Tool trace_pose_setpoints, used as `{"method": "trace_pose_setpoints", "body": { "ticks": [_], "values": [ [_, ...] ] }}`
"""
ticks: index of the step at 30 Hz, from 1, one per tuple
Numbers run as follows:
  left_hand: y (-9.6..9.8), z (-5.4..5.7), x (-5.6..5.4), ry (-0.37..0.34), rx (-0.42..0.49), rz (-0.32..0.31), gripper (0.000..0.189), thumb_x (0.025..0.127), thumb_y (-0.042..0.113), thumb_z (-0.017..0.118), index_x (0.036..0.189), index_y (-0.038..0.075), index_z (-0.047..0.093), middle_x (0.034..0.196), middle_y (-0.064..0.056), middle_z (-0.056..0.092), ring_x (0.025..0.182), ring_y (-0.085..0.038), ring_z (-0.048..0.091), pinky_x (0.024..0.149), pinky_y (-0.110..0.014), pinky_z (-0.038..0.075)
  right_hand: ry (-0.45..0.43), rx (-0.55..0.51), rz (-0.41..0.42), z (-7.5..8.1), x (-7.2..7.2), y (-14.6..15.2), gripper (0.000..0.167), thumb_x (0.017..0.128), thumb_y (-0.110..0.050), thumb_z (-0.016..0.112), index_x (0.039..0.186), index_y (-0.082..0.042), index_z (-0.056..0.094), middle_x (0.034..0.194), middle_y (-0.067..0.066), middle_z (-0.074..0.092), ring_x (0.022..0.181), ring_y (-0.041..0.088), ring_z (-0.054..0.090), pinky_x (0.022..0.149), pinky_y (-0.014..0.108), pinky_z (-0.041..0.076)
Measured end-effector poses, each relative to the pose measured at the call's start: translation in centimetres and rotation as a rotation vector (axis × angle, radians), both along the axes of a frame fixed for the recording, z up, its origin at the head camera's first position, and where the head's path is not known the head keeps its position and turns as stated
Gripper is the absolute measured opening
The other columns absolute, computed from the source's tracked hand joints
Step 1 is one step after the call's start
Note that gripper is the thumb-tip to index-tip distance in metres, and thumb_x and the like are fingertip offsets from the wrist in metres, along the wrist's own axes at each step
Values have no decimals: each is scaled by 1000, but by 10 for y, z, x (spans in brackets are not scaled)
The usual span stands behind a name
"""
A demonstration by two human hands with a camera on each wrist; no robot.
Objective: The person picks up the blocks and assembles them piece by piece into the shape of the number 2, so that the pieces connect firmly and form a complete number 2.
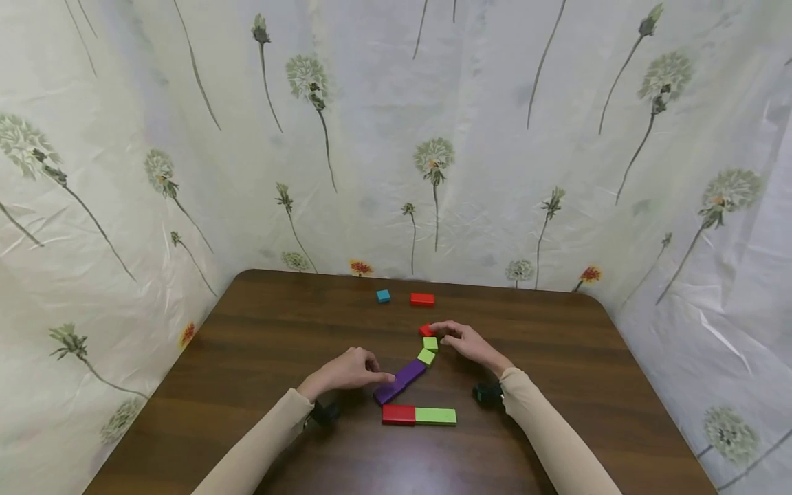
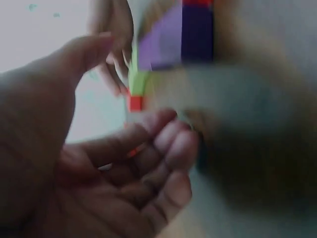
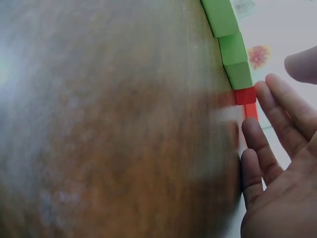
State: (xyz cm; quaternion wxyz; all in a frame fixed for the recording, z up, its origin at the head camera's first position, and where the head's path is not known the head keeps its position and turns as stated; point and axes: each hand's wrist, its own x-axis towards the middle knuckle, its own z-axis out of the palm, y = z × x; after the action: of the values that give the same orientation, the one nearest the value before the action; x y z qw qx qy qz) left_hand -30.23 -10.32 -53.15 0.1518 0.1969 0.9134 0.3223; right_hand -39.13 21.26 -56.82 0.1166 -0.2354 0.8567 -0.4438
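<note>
A curved row of blocks lies on the table: purple blocks (image 1: 410, 373) at the near end, two light green cubes (image 1: 426, 356) after them and a small red cube (image 1: 425, 330) at the far end. My left hand (image 1: 346, 370) is beside the purple part, its thumb overlapping it in the head view. In the left wrist view its thumb and loosely bent fingers (image 2: 171, 144) stand apart, with nothing between them. My right hand (image 1: 468, 342) reaches to the red cube. In the right wrist view nearly straight fingertips (image 3: 262, 91) are right at the cube's side.
A red block (image 1: 399, 414) and a light green block (image 1: 436, 416) lie end to end nearest me. At the back of the brown table (image 1: 278, 323) are a blue block (image 1: 383, 295) and a red block (image 1: 422, 299). Flowered curtain (image 1: 371, 137) surrounds the table's back and sides.
</note>
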Motion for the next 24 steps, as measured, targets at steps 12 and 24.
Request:
{"method": "trace_pose_setpoints", "body": {
  "ticks": [12, 24],
  "values": [
    [-18, 10, -72, -28, 37, -143, 37, 89, 44, 65, 90, 7, 73, 81, -13, 70, 64, -15, 58, 58, -25, 43, 20, -35, 39, -4, 4, -1, 48, 90, -27, 68, 135, -18, 54, 134, 6, 55, 121, 26, 49, 95, 39, 40],
    [20, 18, -135, 170, 142, 24, 20, 89, 22, 68, 101, 5, 70, 94, -5, 69, 83, -14, 62, 72, -27, 50, 9, -31, 27, -7, 5, -4, 57, 84, -29, 75, 136, -22, 51, 136, -1, 52, 121, 22, 46, 102, 44, 36]
  ]
}}
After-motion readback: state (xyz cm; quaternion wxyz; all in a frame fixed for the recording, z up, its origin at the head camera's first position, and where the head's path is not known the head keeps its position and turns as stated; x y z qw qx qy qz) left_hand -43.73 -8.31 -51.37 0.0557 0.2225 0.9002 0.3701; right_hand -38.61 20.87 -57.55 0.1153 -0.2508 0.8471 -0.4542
